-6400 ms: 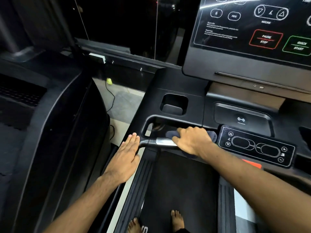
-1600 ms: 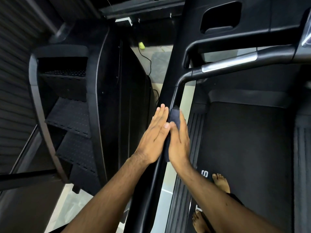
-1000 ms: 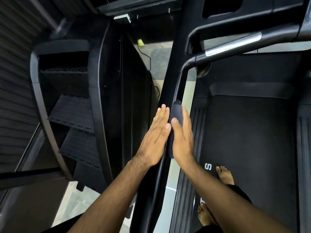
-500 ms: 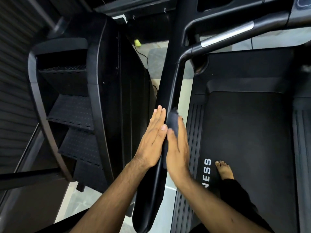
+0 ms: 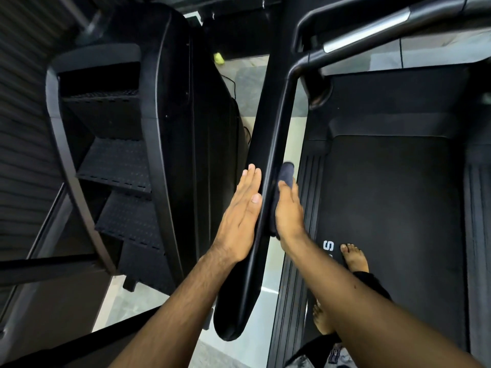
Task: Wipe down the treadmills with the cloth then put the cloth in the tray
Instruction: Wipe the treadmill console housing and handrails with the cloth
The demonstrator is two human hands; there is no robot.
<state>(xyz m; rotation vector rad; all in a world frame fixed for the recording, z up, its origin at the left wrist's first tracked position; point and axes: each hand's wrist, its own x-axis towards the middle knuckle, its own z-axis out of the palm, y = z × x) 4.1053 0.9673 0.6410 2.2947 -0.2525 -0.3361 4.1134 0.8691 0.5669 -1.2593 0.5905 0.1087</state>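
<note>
Dark gym, pale floor (image 5: 268,264) showing under the treadmill handrail (image 5: 276,134). Left hand (image 5: 243,216) lies flat with straight fingers against the rail's outer side, holding nothing. Right hand (image 5: 288,211) is flat on the inner side, pressing the cloth (image 5: 287,172) onto the rail; the cloth end pokes past the fingertips. Belt (image 5: 393,208) sits inward of the rail, stair machine (image 5: 119,155) outward.

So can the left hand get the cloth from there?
Probably not directly. The handrail stands between the left hand and the cloth, which the right hand presses against the rail's far side. It would likely have to reach over the rail.
</note>
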